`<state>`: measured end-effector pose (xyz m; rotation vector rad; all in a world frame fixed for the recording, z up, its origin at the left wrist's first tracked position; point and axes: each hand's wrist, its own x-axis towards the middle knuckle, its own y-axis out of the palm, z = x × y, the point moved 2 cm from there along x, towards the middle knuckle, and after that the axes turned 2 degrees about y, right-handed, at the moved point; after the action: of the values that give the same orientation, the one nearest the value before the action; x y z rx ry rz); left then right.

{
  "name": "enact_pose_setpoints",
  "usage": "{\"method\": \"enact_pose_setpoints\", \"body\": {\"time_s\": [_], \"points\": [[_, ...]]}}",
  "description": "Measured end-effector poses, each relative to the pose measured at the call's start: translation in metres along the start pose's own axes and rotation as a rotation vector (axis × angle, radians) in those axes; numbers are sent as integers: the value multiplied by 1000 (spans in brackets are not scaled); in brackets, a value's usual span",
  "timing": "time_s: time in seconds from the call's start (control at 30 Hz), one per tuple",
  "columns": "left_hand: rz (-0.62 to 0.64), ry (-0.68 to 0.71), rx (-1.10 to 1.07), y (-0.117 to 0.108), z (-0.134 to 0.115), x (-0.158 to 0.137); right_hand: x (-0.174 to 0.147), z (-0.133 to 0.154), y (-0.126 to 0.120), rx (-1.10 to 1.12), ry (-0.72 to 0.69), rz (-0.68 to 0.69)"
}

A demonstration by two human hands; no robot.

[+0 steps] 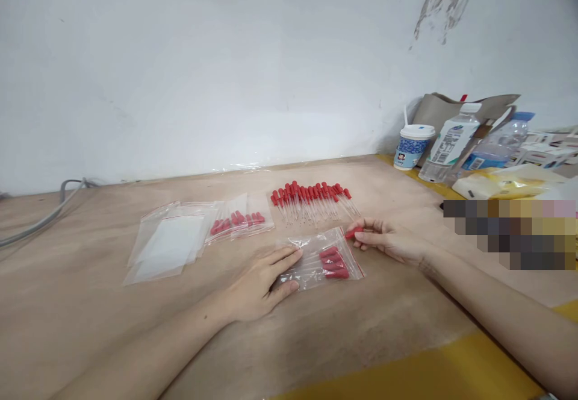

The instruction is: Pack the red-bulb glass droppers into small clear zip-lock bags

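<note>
A clear zip bag [311, 270] lies flat on the table in front of me, with several red-bulbed glass droppers [333, 262] side by side inside it. My left hand [266, 279] rests on the bag's left end, fingers stretched and thumb apart. At the bag's right edge, along the red zip line, my right hand [383, 238] pinches the red bulb of a dropper [353, 232]. The tube of that dropper is hard to make out. Just behind the bag, a row of loose droppers [311, 195] lies with bulbs pointing away from me.
Filled bags [239, 219] of droppers overlap left of the loose row. Beside them is a fan of flat zip bags [169, 240]. A paper cup [414, 147], a water bottle [451, 141] and other items crowd the back right. A grey cable [40, 229] runs at left.
</note>
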<state>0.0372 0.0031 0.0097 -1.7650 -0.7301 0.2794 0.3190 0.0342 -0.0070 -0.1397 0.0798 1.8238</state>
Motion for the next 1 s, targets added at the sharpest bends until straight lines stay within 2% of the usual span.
{"method": "enact_pose_setpoints", "body": {"time_s": [0.2, 0.3, 0.57, 0.77, 1.0], "points": [[14, 5, 36, 0, 0, 1, 3, 3, 8, -167, 19, 154], [7, 4, 44, 0, 0, 1, 7, 2, 15, -215, -3, 183], [7, 2, 43, 1, 0, 1, 14, -5, 22, -60, 38, -90], [10, -6, 47, 2, 0, 2, 16, -3, 27, -132, 24, -256], [5, -7, 40, 2, 0, 1, 20, -8, 33, -193, -96, -310]]}}
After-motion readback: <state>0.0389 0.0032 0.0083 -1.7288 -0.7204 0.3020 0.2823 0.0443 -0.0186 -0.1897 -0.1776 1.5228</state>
